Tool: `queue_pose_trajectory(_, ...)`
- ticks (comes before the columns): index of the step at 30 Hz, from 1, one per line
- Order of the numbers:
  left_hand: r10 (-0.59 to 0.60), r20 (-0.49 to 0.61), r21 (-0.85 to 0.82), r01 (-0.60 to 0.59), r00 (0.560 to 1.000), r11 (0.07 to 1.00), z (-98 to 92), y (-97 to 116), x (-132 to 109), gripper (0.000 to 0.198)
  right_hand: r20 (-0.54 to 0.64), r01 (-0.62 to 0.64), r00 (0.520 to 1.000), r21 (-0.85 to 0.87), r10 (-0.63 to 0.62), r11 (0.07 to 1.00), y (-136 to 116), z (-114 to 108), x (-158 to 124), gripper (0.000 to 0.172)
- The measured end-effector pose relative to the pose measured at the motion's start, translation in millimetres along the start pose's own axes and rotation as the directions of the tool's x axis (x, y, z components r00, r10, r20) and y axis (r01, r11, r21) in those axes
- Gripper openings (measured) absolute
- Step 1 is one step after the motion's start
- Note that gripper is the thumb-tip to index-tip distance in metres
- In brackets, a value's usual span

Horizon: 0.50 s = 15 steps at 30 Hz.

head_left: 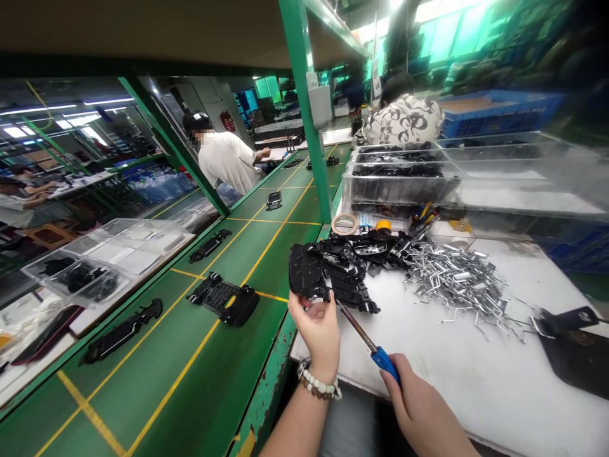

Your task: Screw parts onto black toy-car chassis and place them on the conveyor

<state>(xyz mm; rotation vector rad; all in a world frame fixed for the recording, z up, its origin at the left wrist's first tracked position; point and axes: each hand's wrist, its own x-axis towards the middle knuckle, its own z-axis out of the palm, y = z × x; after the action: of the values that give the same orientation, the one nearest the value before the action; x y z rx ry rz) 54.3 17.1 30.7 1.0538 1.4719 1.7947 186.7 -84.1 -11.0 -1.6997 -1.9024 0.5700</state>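
Note:
My left hand (pixel 318 324) grips a black plastic car chassis (pixel 307 273) from below, raised at the near edge of a pile of similar parts. In my right hand (pixel 419 403) is a soldering iron (pixel 383 362) with a blue handle and a long, brownish metal barrel. Its thin end points up and left toward the chassis; whether it touches cannot be made out. Behind the chassis lies the heap of black plastic parts (pixel 371 251). A loose pile of bent metal rods (pixel 461 279) spreads over the white tabletop (pixel 428 355) to the right.
A green conveyor belt (pixel 190 374) on my left carries several black parts, including a chassis (pixel 223 298). A green post (pixel 309 127) rises beside it. Clear bins (pixel 399 187) stand behind the piles; a black plate (pixel 578 355) lies right. Two co-workers (pixel 228 158) (pixel 404 120) are farther off.

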Motion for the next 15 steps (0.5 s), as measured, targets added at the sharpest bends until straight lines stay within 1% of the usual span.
queue_pose_trajectory(3, -0.012, -0.014, -0.011, 0.012, 1.0, 1.0, 1.4, 2, -4, 0.067, -0.088, 0.098, 0.99, -0.11, -0.108, 0.989, -2, -2, -2, 0.021)
queue_pose_trajectory(6, -0.023, -0.034, -0.029, 0.022, 0.999, 0.999, 2.4, 2, -8, 0.066, -0.189, 0.175, 0.956, -0.251, -0.226, 0.952, -3, -5, -5, 0.02)
queue_pose_trajectory(9, -0.023, -0.033, -0.066, 0.021, 0.999, 0.998, 2.5, 1, -11, 0.061, -0.24, 0.174, 0.926, -0.413, -0.292, 0.894, -1, -7, -7, 0.022)
queue_pose_trajectory(11, -0.034, -0.021, -0.083, 0.033, 0.999, 0.996, 1.6, -1, -11, 0.06, -0.248, 0.155, 0.919, -0.487, -0.306, 0.859, 1, -7, -8, 0.025)
queue_pose_trajectory(13, -0.053, -0.019, -0.087, 0.051, 0.998, 0.995, 0.3, -3, -9, 0.06, -0.255, 0.14, 0.924, -0.465, -0.284, 0.874, 4, -8, -9, 0.024)
queue_pose_trajectory(14, -0.059, -0.028, -0.086, 0.057, 0.998, 0.995, -0.3, -4, -8, 0.06, -0.249, 0.132, 0.937, -0.399, -0.246, 0.907, 5, -10, -10, 0.023)
queue_pose_trajectory(15, -0.06, -0.038, -0.086, 0.057, 0.997, 0.995, -0.8, -6, -6, 0.06, -0.236, 0.112, 0.954, -0.294, -0.185, 0.949, 6, -12, -10, 0.022)
